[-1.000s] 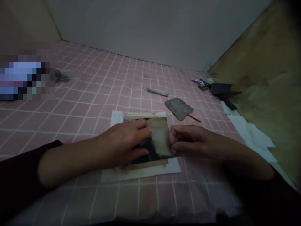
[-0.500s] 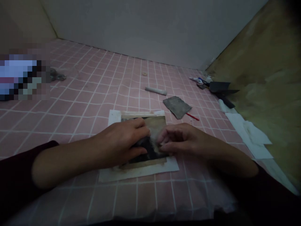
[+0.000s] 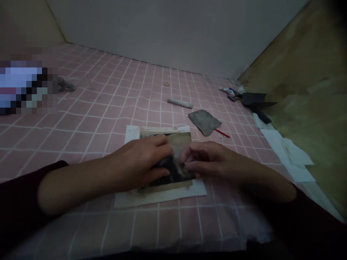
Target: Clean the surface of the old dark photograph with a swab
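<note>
A dark picture (image 3: 177, 173), painted or printed with a pale patch and a tan border, lies on a white sheet of paper (image 3: 162, 200) in front of me. My left hand (image 3: 148, 159) rests on the picture's left part, its fingers bent and its thumb apart from them; I see nothing held in it. Over the picture's right edge, my right hand (image 3: 206, 159) has its thumb and fingertips pinched together. Whatever is between those fingertips is too small and dim to make out.
On the pink checked tablecloth (image 3: 114, 112) lie a grey cloth-like square (image 3: 204, 122), a thin red stick (image 3: 222, 133), a grey rod (image 3: 180, 103) and a small ring (image 3: 166, 83). Dark-bladed tools (image 3: 255, 101) and white papers (image 3: 287, 155) sit by the right wall. A screen (image 3: 18, 85) is blurred at left.
The fingers of my right hand have shifted very slightly over the picture. My left hand stays in place.
</note>
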`<state>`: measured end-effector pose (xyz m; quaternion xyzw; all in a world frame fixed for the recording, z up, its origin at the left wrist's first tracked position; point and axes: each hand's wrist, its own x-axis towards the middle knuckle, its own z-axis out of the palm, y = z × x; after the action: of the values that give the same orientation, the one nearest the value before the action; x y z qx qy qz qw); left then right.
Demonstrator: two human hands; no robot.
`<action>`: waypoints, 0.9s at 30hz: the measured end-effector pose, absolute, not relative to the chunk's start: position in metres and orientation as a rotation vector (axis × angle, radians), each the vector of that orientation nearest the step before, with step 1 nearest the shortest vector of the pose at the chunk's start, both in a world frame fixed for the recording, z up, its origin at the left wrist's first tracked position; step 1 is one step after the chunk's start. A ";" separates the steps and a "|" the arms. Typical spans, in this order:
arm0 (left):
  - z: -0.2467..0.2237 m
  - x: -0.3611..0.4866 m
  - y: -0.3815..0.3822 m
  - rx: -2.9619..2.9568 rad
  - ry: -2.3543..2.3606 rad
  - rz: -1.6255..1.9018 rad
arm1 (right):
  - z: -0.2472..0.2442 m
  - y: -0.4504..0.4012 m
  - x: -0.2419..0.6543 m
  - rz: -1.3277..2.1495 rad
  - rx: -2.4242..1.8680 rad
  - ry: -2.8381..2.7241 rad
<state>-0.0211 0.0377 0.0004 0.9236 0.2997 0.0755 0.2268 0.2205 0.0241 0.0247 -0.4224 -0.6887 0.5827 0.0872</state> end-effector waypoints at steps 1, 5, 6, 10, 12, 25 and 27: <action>0.000 -0.021 0.037 2.546 0.820 0.212 | 0.027 0.025 0.223 1.729 -1.286 -2.088; 0.000 -0.022 0.037 2.542 0.817 0.209 | 0.030 0.025 0.225 1.766 -1.344 -2.074; 0.000 -0.022 0.037 2.540 0.820 0.207 | 0.029 0.025 0.223 1.781 -1.323 -2.045; 0.001 -0.022 0.037 2.544 0.821 0.214 | 0.025 0.025 0.221 1.833 -1.241 -2.024; 0.001 -0.021 0.037 2.546 0.816 0.213 | 0.027 0.025 0.224 1.840 -1.290 -2.037; 0.002 -0.021 0.037 2.556 0.815 0.210 | 0.022 0.027 0.228 1.931 -1.347 -1.884; 0.002 -0.021 0.037 2.550 0.818 0.196 | 0.023 0.026 0.227 1.896 -1.360 -1.872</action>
<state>-0.0209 0.0373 0.0024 0.9250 0.2966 0.0712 0.2264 0.2267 0.0264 0.0232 -0.4533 -0.6240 0.6321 0.0752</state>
